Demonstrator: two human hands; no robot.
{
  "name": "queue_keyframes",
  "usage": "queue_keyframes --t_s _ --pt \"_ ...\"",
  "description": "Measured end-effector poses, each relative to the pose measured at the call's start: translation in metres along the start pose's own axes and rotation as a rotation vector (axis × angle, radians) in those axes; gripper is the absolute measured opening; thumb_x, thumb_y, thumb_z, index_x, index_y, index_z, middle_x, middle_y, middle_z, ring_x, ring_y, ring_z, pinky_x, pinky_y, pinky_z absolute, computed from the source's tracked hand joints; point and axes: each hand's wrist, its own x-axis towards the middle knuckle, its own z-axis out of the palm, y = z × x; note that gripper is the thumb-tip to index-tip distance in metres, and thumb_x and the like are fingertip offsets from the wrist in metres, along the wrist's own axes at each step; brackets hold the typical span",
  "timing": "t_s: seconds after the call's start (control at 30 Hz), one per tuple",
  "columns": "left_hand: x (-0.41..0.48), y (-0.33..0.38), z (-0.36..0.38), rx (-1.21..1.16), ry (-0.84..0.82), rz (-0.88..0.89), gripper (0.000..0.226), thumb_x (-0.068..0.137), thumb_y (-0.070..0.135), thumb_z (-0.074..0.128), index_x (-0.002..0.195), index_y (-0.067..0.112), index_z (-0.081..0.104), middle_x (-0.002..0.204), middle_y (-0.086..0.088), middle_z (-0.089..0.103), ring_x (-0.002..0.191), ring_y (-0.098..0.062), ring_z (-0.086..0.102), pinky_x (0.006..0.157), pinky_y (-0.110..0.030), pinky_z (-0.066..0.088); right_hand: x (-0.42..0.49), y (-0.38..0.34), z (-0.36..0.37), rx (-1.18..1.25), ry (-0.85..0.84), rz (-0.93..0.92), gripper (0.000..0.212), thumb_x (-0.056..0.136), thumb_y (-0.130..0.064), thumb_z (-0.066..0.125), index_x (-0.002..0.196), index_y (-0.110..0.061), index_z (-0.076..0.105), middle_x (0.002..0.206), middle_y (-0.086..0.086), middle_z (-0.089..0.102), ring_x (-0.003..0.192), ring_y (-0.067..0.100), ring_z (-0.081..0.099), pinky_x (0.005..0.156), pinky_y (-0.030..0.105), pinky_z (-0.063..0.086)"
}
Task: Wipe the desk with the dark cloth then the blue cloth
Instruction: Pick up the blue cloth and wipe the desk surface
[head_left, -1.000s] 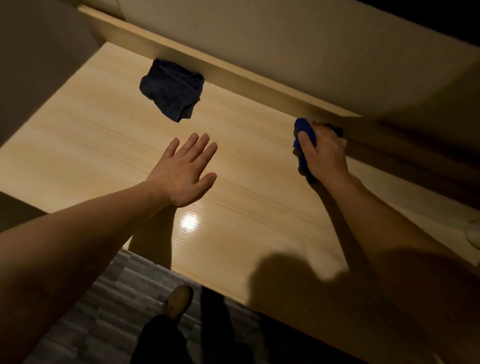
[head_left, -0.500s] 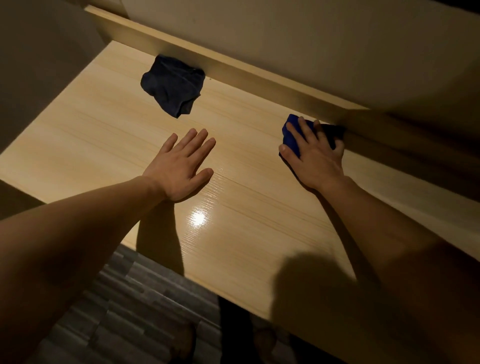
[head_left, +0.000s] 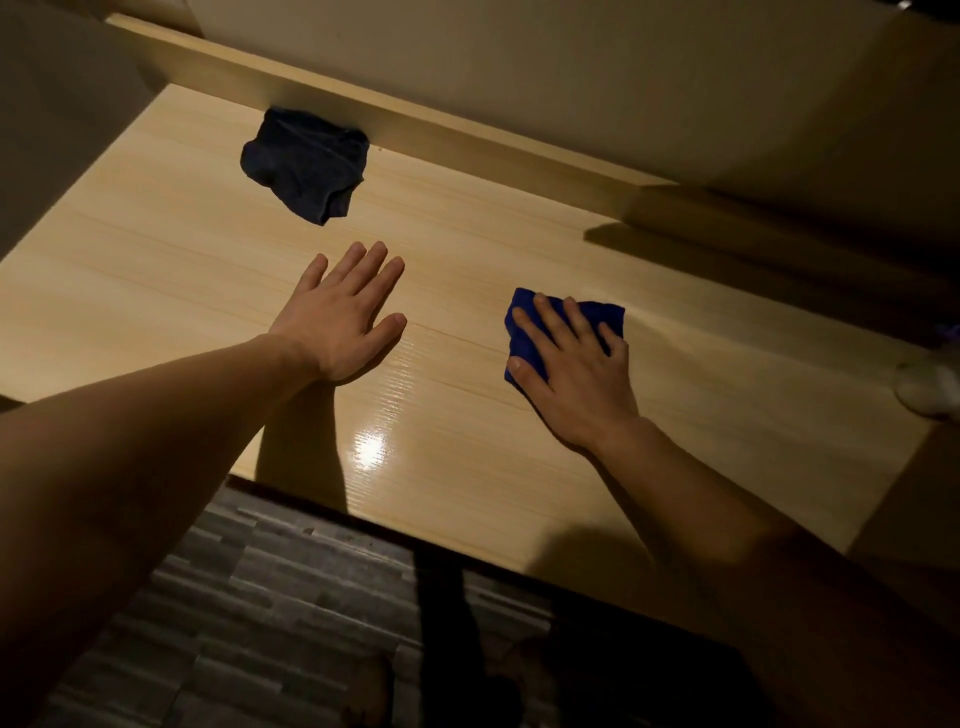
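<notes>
The pale, wood-grain laminate desk (head_left: 156, 260) runs along a cream wall, with a raised wooden ledge (head_left: 467, 135) of the same colour along its back edge. The crumpled dark navy cloth (head_left: 306, 161) lies on the far left part of the desk, its back edge against that ledge, with no hand on it.

The left hand (head_left: 343, 317) is stretched out palm down over the middle of the desk, fingers straight and close together, thumb out to the side, holding nothing. It is just short of the dark cloth, with a strip of bare wood between them. In this dim light I cannot say for sure whether the palm rests on the surface or sits just above it.

The right hand (head_left: 576, 374) lies flat on the small bright blue cloth (head_left: 522, 325), its fingers spread and straight, pressing the cloth onto the desk rather than gripping it. The cloth sits right of centre, well apart from the dark cloth, and shows past the fingertips and beside the thumb.

A glossy patch of reflected light (head_left: 371, 447) shines on the desk near its front edge, between the two forearms. A white rounded object (head_left: 924, 384) sits at the desk's far right, cut off by the edge of view. Below the front edge is grey, plank-patterned flooring (head_left: 260, 597).
</notes>
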Motion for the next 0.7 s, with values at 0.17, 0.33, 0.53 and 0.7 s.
queue_keyframes --t_s 0.17,0.33,0.53,0.7 --pt "0.005 0.003 -0.008 0.026 -0.094 -0.01 0.081 0.101 0.074 -0.003 0.168 0.03 -0.017 0.175 -0.001 -0.025 0.162 -0.024 -0.022 0.131 -0.054 -0.007 -0.044 -0.021 0.008 0.009 -0.02 0.019 0.064 0.103 -0.068 0.014 0.163 -0.044 0.006 0.173 -0.013 0.0 0.158 0.013 -0.008 0.123 0.048 0.005" --pt "-0.011 0.027 -0.009 -0.036 -0.012 -0.008 0.076 0.108 0.064 0.003 0.17 0.022 -0.008 0.178 -0.005 -0.014 0.163 -0.024 -0.017 0.131 -0.054 -0.008 -0.092 -0.048 0.017 0.031 -0.04 0.008 0.063 0.104 -0.066 0.015 0.162 -0.046 0.003 0.171 -0.016 -0.006 0.157 0.01 -0.014 0.123 0.044 0.001" --pt "-0.032 0.079 0.005 -0.218 0.032 -0.076 0.076 0.109 0.063 0.011 0.171 0.022 -0.001 0.179 -0.004 -0.009 0.164 -0.022 -0.014 0.131 -0.053 -0.007 -0.142 -0.07 0.028 0.128 -0.035 -0.065 0.061 0.104 -0.061 0.02 0.162 -0.041 0.019 0.169 -0.02 0.005 0.157 0.003 -0.005 0.116 0.033 0.01" --pt "-0.037 0.081 0.016 -0.142 0.032 -0.08 0.082 0.104 0.07 0.007 0.171 0.025 -0.004 0.179 -0.004 -0.012 0.163 -0.021 -0.017 0.131 -0.055 -0.007 -0.17 -0.084 0.029 0.489 0.039 -0.023 0.05 0.102 -0.052 0.036 0.148 -0.039 0.049 0.154 -0.03 0.038 0.146 -0.016 0.022 0.107 0.014 0.014"
